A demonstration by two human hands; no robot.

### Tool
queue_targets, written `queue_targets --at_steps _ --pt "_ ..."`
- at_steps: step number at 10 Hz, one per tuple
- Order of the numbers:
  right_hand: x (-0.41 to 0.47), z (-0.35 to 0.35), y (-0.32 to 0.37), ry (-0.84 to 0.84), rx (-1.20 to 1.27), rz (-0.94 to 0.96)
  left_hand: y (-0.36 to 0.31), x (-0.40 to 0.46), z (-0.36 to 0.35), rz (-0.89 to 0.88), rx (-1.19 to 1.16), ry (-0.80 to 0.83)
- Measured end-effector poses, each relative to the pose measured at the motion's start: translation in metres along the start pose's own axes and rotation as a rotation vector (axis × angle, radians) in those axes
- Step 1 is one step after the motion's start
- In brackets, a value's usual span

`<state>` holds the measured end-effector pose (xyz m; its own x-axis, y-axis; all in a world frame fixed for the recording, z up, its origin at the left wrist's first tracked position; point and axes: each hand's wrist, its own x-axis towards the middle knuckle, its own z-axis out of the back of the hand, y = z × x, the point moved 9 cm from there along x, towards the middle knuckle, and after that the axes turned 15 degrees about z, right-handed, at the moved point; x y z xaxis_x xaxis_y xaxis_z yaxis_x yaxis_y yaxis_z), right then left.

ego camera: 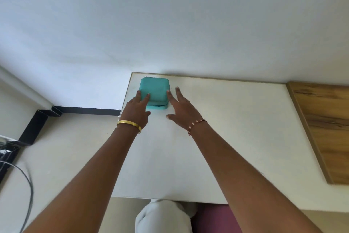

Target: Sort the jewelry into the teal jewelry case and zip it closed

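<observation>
Both hands spread flat, left hand (136, 107) and right hand (181, 107) touching closed teal case (154, 90)

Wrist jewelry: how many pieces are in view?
2: a gold metal bangle on the left wrist, a thin red beaded thread bracelet on the right. Any inside the closed teal case are hidden.

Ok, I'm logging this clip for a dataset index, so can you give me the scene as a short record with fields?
surface: white table, set against a wall
case: teal jewelry case, lid down, near the table's far left corner
left hand: fingers straight, tips on the case's left side
right hand: fingers spread, one fingertip at the case's right edge
wrists: gold bangle on the left, red thread bracelet on the right
loose jewelry: none visible
zip state: cannot tell
</observation>
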<state>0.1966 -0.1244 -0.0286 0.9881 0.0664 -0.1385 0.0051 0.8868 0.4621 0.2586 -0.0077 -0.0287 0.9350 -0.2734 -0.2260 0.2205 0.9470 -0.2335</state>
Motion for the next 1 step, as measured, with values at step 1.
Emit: queue_targets --at_steps 1 --pt "-0.0491 -0.0012 -0.0198 -0.09 -0.113 -0.067 0.0069 -0.0256 0.0004 -0.042 0.036 -0.039"
